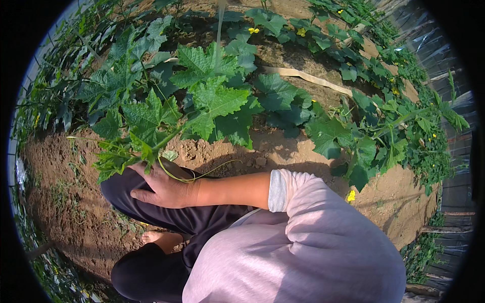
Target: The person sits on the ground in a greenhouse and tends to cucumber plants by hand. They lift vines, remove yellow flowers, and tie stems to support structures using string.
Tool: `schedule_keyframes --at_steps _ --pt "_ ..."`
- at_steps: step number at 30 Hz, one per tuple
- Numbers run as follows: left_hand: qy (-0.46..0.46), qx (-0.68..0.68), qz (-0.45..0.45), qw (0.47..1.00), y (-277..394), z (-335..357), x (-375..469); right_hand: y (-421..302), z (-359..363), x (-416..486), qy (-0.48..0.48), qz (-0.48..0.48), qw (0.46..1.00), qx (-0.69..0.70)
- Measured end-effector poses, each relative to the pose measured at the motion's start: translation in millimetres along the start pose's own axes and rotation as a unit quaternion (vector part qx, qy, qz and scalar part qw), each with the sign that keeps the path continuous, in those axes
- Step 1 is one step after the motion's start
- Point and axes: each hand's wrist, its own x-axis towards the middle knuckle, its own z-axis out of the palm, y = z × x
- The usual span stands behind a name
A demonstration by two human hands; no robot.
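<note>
My right hand [163, 187] is over my dark-trousered right knee, its back up and its thumb apart. Its fingers reach under the leafy tip of a green vine [163, 142] with lobed leaves and are partly hidden, so a grip on the stem cannot be confirmed. A thin curling tendril [212, 172] crosses near my wrist. Large lobed leaves [218, 100] spread just beyond the hand. My left hand is out of view. Before me are my bent knees, a bare foot [163, 239] and brown soil [68, 197].
More leafy vines with yellow flowers [254, 30] line the bed. A pale flat strip [310, 77] lies across the soil. A translucent string [219, 34] runs down into the leaves. Another vine shoot [398, 121] sticks out at the right, near wooden poles [447, 229] and plastic sheeting.
</note>
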Motion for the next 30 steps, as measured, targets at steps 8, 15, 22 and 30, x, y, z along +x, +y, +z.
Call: schedule_keyframes --at_steps 8,15,22,30 --pt "0.025 -0.084 0.053 0.995 -19 -119 18 44 -79 -38 -0.165 0.272 0.921 0.224" --pt "0.224 -0.168 0.471 0.836 154 -224 -156 138 -125 -108 -0.051 0.538 0.797 0.271" --pt "0.058 0.102 0.684 0.720 333 -99 -340 180 -153 -77 0.196 0.347 0.765 0.506" --pt "-0.039 0.269 0.602 0.751 432 -48 -333 208 -171 -38 0.240 0.314 0.754 0.524"
